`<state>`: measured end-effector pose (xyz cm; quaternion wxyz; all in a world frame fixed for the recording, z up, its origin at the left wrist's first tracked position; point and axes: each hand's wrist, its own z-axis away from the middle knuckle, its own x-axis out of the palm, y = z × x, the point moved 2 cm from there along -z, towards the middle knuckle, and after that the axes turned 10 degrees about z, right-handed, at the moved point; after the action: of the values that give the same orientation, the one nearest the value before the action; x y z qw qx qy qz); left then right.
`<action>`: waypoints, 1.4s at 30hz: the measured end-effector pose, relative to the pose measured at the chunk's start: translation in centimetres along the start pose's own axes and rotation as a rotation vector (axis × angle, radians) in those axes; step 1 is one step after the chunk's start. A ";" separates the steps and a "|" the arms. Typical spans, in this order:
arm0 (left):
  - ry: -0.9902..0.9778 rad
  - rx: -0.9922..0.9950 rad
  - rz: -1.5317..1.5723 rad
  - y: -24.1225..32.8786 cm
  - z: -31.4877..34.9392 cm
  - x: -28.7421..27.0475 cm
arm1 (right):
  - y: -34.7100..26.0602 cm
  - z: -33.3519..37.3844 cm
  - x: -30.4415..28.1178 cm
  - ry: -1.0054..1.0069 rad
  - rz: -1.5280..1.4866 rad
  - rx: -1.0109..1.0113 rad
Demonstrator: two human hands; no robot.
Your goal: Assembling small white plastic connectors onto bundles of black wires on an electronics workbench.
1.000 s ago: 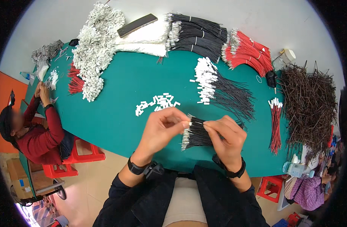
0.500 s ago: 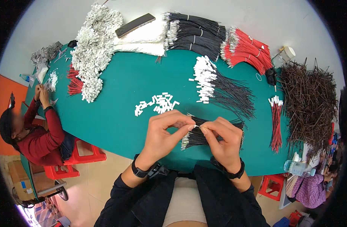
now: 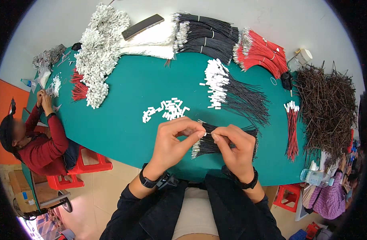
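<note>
Left hand (image 3: 171, 140) pinches a small white plastic piece (image 3: 207, 134); right hand (image 3: 238, 147) grips a thin black wire (image 3: 211, 134) end beside it, though whether they are joined I cannot tell. White-capped black wires (image 3: 247, 96), apparently done, fan out beyond; a silver-tipped black bundle (image 3: 211, 147) under the hands and loose white rectangular plastic pieces (image 3: 174, 109) are left unjoined.

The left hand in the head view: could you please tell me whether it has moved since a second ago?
Yes, slightly: judged against the loose white pieces, the left hand has shifted right, closer to the right hand.
</note>
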<state>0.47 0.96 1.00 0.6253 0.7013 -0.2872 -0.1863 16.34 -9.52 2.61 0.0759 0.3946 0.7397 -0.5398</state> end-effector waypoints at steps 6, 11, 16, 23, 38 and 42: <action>0.008 0.002 0.028 -0.1 0.0 0.1 | 0.1 0.2 0.0 -0.020 -0.027 0.058; 0.001 0.018 0.018 0.0 0.0 0.1 | 0.0 0.0 -0.4 -0.044 -0.080 0.105; 0.011 -0.014 0.047 -0.1 0.1 0.2 | 0.2 -0.2 -0.4 -0.044 -0.117 0.133; 0.003 -0.056 0.116 -0.2 0.1 0.3 | 0.4 0.0 -0.2 -0.047 -0.231 0.218; 0.007 -0.218 0.381 -0.9 0.1 -0.3 | -0.7 -0.2 -1.0 0.073 0.157 -0.043; 0.048 -0.236 0.375 -0.8 0.0 0.0 | -0.8 -0.3 -1.0 0.052 0.187 -0.086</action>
<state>0.57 0.99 0.24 0.7334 0.5617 -0.3739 -0.0822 16.59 -9.82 3.82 0.1237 0.4723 0.7237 -0.4878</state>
